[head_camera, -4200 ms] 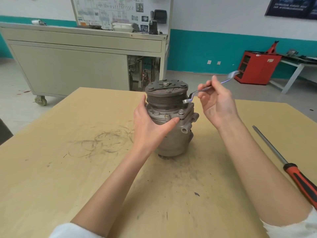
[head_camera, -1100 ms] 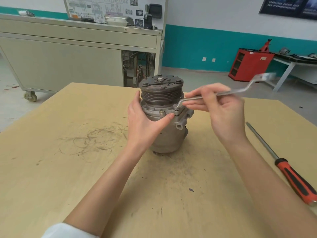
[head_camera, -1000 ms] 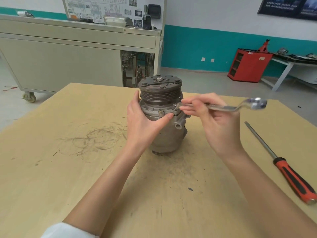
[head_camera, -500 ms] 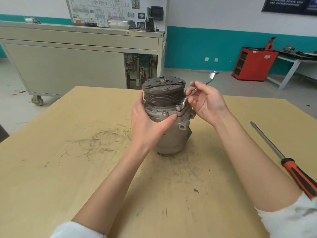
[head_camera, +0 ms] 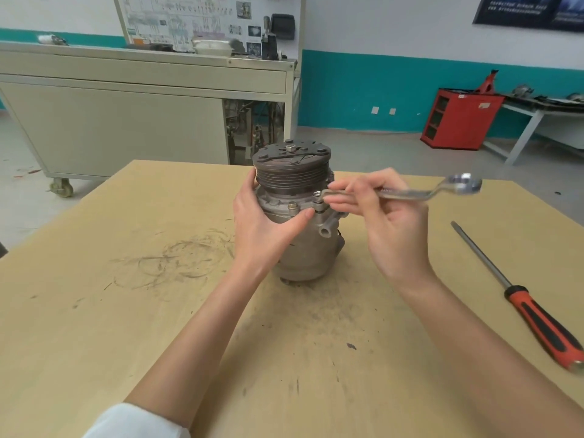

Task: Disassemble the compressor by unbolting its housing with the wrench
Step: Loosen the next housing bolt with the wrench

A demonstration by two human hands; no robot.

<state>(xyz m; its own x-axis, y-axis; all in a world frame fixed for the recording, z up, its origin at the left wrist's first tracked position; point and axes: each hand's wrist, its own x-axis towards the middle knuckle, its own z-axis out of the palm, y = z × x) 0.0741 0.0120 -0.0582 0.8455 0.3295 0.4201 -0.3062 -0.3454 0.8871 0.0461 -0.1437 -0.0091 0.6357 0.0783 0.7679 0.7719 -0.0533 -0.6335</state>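
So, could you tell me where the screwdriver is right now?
The screwdriver lies on the table at the right of the head view, right of the right hand, handle nearest the person.

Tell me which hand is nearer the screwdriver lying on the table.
Right. The right hand, holding the wrench, is just left of the screwdriver shaft; the left hand grips the compressor, farther left.
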